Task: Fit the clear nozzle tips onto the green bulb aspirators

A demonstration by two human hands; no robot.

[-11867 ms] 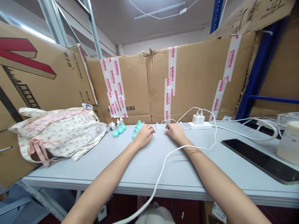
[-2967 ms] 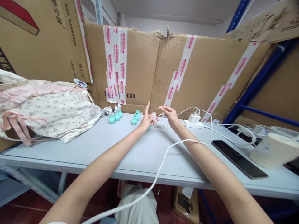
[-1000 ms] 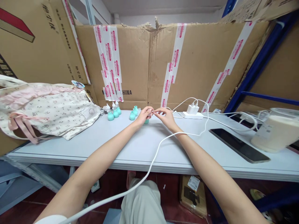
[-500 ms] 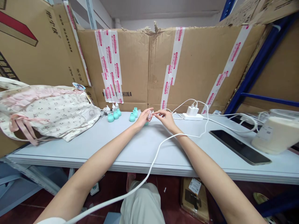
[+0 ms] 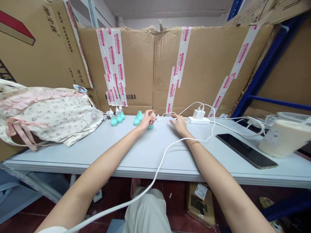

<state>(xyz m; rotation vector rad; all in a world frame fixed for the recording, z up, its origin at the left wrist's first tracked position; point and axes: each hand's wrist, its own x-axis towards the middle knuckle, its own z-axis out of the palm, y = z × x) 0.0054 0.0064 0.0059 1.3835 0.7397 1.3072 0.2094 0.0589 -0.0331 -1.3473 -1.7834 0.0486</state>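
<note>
My left hand [image 5: 148, 119] is closed round a small clear plastic piece [image 5: 153, 115], partly hidden by the fingers. Right beneath it is a mint-green rubber bulb [image 5: 151, 126]; whether the hand touches it I cannot tell. A small clear nozzle [image 5: 158, 117] stands between the two hands. My right hand [image 5: 179, 123] is low over the tabletop beside the white cable, fingers bent and apart, near a tiny clear part. Left of my left hand are several green bulbs without tips [image 5: 136, 121]. Farther left, several green bulbs [image 5: 119, 118] carry clear tips.
A white power strip [image 5: 199, 120] with a charger [image 5: 198, 114] sits at the back right. A white cable [image 5: 161, 160] crosses over my right forearm. A phone [image 5: 245, 150] and a jug [image 5: 282, 136] are at right, a floral bag [image 5: 53, 116] at left. Cardboard [image 5: 141, 71] walls the back.
My right hand has left the clear piece at my left hand and moved right, down to the table. A clear nozzle now shows between the hands. The view has shifted slightly.
</note>
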